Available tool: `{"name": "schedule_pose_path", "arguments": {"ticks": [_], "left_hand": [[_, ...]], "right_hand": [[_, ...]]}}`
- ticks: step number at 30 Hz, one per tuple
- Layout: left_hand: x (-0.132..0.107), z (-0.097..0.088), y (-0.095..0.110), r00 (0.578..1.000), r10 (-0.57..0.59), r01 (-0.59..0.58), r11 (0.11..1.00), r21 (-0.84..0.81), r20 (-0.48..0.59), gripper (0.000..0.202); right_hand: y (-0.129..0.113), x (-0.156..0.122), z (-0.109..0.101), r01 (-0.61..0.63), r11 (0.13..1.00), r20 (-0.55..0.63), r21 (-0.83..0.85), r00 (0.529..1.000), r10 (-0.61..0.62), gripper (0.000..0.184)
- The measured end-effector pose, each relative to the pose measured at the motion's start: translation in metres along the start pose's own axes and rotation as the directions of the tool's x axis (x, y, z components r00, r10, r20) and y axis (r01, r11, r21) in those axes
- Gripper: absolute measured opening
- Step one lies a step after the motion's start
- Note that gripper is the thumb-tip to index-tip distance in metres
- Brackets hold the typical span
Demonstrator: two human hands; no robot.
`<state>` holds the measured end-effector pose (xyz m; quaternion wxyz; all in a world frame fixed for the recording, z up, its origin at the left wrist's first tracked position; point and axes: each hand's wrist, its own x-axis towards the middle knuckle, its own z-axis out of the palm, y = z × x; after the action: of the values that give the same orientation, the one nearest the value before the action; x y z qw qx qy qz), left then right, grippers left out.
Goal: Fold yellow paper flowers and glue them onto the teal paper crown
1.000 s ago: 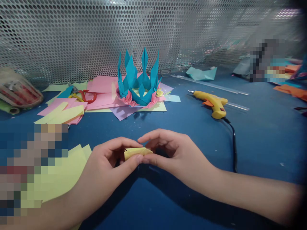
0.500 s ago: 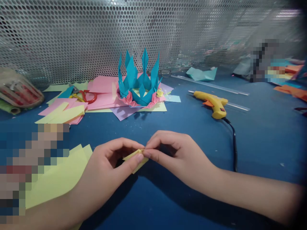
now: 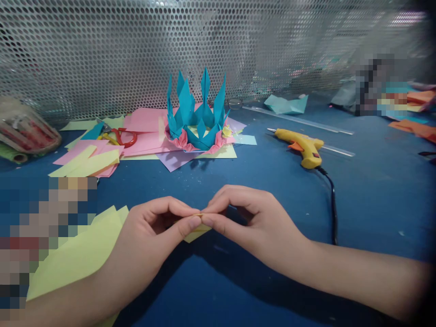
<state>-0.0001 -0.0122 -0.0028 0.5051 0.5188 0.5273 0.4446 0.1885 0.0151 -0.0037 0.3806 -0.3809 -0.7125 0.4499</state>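
My left hand (image 3: 155, 229) and my right hand (image 3: 245, 218) meet over the blue table (image 3: 374, 200), near its front. Both pinch a small folded yellow paper piece (image 3: 195, 232) between thumb and fingertips; only its lower corner shows below the fingers. Behind them, further back on the table, stands a blue and pink folded paper flower (image 3: 197, 118) on loose coloured sheets.
Yellow sheets (image 3: 78, 254) lie under my left forearm. A yellow glue gun (image 3: 303, 146) with a black cord lies at the right, clear glue sticks behind it. Red-handled scissors (image 3: 122, 135) rest on pink paper (image 3: 143, 131). A perforated metal screen (image 3: 102, 45) closes the back.
The yellow piece was held flat and wide a second ago; the fingertips of both hands have closed together on it, so it now shows only as a small corner.
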Motion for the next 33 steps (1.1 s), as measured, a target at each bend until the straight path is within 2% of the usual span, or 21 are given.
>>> {"name": "schedule_pose_path", "arguments": {"ticks": [3, 6, 9, 12, 15, 19, 24, 29, 33], "left_hand": [[0.0016, -0.0023, -0.0031, 0.997, -0.034, 0.033, 0.999, -0.025, -0.068, 0.008], [0.0031, -0.0033, -0.0062, 0.996, -0.073, 0.069, 0.995, -0.077, -0.054, 0.012], [0.0039, -0.0022, -0.0073, 0.997, -0.073, 0.070, 0.994, -0.083, -0.036, 0.016], [0.0033, -0.0004, -0.0059, 0.997, -0.067, 0.064, 0.995, -0.078, -0.028, 0.018], [0.0018, -0.0003, -0.0046, 0.997, -0.078, 0.079, 0.993, -0.083, 0.014, 0.014], [0.0011, -0.0024, -0.0037, 0.993, -0.093, 0.100, 0.991, -0.094, 0.074, 0.013], [0.0028, -0.0012, -0.0002, 0.991, -0.093, 0.103, 0.989, -0.109, 0.094, 0.007], [0.0024, -0.0005, 0.0000, 0.991, -0.092, 0.106, 0.984, -0.142, 0.101, 0.010], [0.0030, -0.0012, -0.0009, 0.988, -0.099, 0.116, 0.981, -0.157, 0.115, 0.010]], "right_hand": [[-0.0022, 0.0013, -0.0004, -0.096, 0.995, 0.074, 0.039, 0.993, 0.093, 0.007], [-0.0033, 0.0011, 0.0000, -0.139, 0.989, 0.130, 0.041, 0.983, 0.133, 0.007], [-0.0016, 0.0009, 0.0003, -0.150, 0.986, 0.084, 0.069, 0.986, 0.144, 0.009], [0.0011, 0.0019, 0.0000, -0.154, 0.970, 0.029, 0.186, 0.988, 0.151, 0.006], [0.0027, 0.0028, -0.0003, -0.163, 0.933, 0.025, 0.321, 0.986, 0.164, 0.008], [0.0031, 0.0028, 0.0000, -0.178, 0.901, 0.048, 0.396, 0.984, 0.173, 0.009], [0.0016, 0.0017, 0.0001, -0.164, 0.913, 0.036, 0.374, 0.986, 0.162, 0.007], [0.0005, 0.0013, -0.0003, -0.126, 0.948, 0.008, 0.293, 0.992, 0.129, 0.007], [0.0006, 0.0010, -0.0006, -0.117, 0.944, 0.003, 0.310, 0.993, 0.122, 0.009]]}}
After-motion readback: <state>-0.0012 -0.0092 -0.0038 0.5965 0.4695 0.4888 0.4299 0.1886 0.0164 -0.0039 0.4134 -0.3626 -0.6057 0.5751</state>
